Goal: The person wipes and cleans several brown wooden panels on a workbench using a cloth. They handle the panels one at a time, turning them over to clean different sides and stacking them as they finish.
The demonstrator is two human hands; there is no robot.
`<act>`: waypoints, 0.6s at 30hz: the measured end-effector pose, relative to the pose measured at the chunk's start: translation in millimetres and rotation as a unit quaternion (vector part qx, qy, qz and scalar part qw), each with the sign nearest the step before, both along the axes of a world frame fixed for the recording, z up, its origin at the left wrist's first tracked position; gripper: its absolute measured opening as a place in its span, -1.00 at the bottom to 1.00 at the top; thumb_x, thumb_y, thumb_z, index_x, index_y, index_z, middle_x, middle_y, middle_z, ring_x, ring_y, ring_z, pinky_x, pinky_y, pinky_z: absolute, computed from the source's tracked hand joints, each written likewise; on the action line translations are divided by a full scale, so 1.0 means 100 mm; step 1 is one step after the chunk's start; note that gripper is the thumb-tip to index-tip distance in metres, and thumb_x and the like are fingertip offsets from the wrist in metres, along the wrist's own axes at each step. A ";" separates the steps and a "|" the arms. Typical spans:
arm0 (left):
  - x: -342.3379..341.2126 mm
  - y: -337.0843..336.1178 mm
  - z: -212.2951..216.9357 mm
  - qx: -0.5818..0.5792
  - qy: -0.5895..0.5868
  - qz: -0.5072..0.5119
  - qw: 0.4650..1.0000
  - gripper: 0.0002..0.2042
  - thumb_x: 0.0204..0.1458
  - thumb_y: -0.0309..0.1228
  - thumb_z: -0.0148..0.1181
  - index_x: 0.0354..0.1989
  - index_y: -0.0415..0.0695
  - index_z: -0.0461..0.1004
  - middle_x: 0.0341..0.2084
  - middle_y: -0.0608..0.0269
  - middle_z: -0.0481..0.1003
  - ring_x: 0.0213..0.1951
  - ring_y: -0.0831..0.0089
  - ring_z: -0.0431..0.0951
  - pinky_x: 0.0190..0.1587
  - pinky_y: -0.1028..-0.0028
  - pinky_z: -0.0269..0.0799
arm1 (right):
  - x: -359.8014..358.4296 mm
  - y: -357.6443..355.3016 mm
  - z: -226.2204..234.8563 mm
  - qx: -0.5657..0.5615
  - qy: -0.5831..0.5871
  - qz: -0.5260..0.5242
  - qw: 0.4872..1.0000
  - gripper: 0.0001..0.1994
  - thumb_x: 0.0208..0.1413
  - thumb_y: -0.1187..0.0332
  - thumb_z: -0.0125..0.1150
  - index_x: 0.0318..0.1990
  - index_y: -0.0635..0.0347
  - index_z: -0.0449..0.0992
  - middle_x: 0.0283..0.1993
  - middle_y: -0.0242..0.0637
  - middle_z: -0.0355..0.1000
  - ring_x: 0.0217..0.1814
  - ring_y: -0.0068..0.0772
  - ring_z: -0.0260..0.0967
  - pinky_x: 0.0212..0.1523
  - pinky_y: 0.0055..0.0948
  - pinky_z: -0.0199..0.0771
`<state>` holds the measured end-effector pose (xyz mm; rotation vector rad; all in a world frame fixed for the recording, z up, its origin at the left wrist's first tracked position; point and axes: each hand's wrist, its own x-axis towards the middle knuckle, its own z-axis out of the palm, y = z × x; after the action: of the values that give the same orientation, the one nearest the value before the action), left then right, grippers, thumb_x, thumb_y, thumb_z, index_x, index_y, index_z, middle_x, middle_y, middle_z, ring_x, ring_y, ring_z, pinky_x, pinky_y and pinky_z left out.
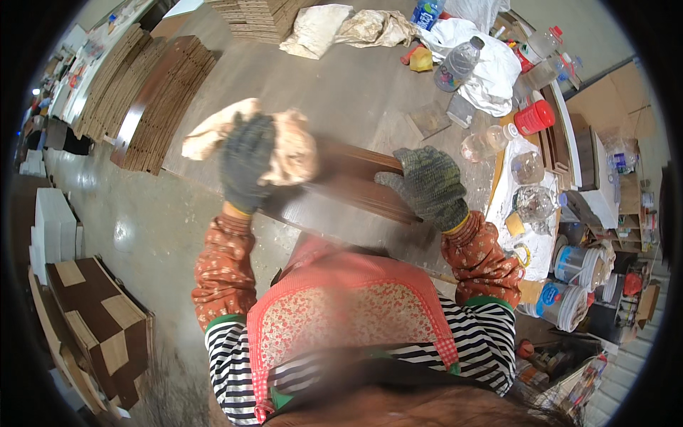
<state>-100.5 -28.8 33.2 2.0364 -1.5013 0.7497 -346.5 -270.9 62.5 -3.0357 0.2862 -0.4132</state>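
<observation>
Both my hands wear dark grey knit gloves. My left hand point(247, 158) is closed on a crumpled cream rag point(293, 151), which sticks out on both sides of the glove. The rag is over the left end of a small stack of dark brown boards point(359, 186), and its edge is smeared by motion. At the right end of the stack, my right hand point(434, 185) grips the boards, thumb on the near side and fingers at the far edge. The boards lie at the near side of a grey-brown worktable point(299, 89).
Stacks of brown panels point(167, 107) stand at the left, and another stack point(256, 18) at the back. More rags point(373, 32) lie at the far edge. To the right are plastic bottles point(459, 64), a red-capped container point(533, 117), a yellow sponge point(421, 60) and white buckets point(558, 306).
</observation>
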 end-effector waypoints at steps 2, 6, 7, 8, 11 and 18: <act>0.30 0.14 -0.09 -0.005 -0.006 -0.001 1.000 -0.47 0.19 -0.08 0.15 0.22 -0.17 0.45 0.20 0.05 0.48 0.33 0.09 0.40 0.48 0.01 0.11 | 0.05 -0.03 0.01 -0.006 0.042 -0.012 0.999 -0.57 0.17 -0.11 0.23 -0.24 0.12 0.52 -0.30 -0.15 0.48 -0.22 -0.06 0.47 -0.19 -0.08 0.45; 0.60 0.30 -0.28 -0.118 0.195 0.021 0.973 -0.50 0.20 -0.32 0.24 0.28 -0.27 0.39 0.15 -0.01 0.51 0.19 0.12 0.52 0.26 0.21 0.40 | 0.07 -0.10 0.08 0.051 0.010 0.001 0.999 -0.55 0.18 -0.12 0.22 -0.22 0.14 0.53 -0.31 -0.13 0.50 -0.20 -0.04 0.49 -0.19 -0.04 0.45; 0.61 0.34 -0.29 -0.156 0.295 0.053 0.941 -0.55 0.23 -0.39 0.21 0.27 -0.29 0.38 0.07 0.02 0.54 0.07 0.25 0.56 0.11 0.35 0.48 | 0.06 -0.12 0.12 0.062 -0.001 0.009 0.998 -0.54 0.18 -0.13 0.21 -0.22 0.15 0.53 -0.32 -0.10 0.51 -0.20 -0.02 0.49 -0.18 -0.03 0.46; 0.60 0.41 -0.26 -0.189 0.283 0.084 0.937 -0.55 0.24 -0.41 0.20 0.28 -0.29 0.38 0.03 0.06 0.55 0.02 0.30 0.56 0.07 0.37 0.48 | 0.06 -0.13 0.15 0.074 -0.013 0.017 0.997 -0.53 0.19 -0.13 0.21 -0.23 0.17 0.54 -0.32 -0.08 0.51 -0.20 -0.01 0.50 -0.18 -0.03 0.46; 0.32 0.52 -0.14 -0.354 0.287 0.094 0.885 -0.54 0.25 -0.47 0.19 0.32 -0.30 0.35 -0.03 0.14 0.56 -0.05 0.33 0.56 0.03 0.35 0.49 | 0.07 -0.18 0.21 0.153 0.089 -0.006 0.984 -0.51 0.20 -0.13 0.19 -0.22 0.21 0.55 -0.31 -0.02 0.54 -0.19 0.03 0.53 -0.16 -0.04 0.47; -0.76 -0.20 0.18 -0.005 0.104 -0.003 0.995 -0.44 0.24 -0.12 0.06 0.38 -0.07 0.36 0.22 0.01 0.45 0.35 0.03 0.36 0.51 -0.03 0.00 | 0.20 -0.30 -0.16 0.154 0.142 0.111 0.972 -0.27 -0.02 -0.17 0.43 0.14 0.23 0.50 0.07 0.03 0.52 0.11 0.09 0.48 0.15 -0.04 0.44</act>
<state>-176.4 -48.5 51.3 2.0329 -1.3820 0.5228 -326.0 -300.6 46.8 -2.7695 0.0173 0.0777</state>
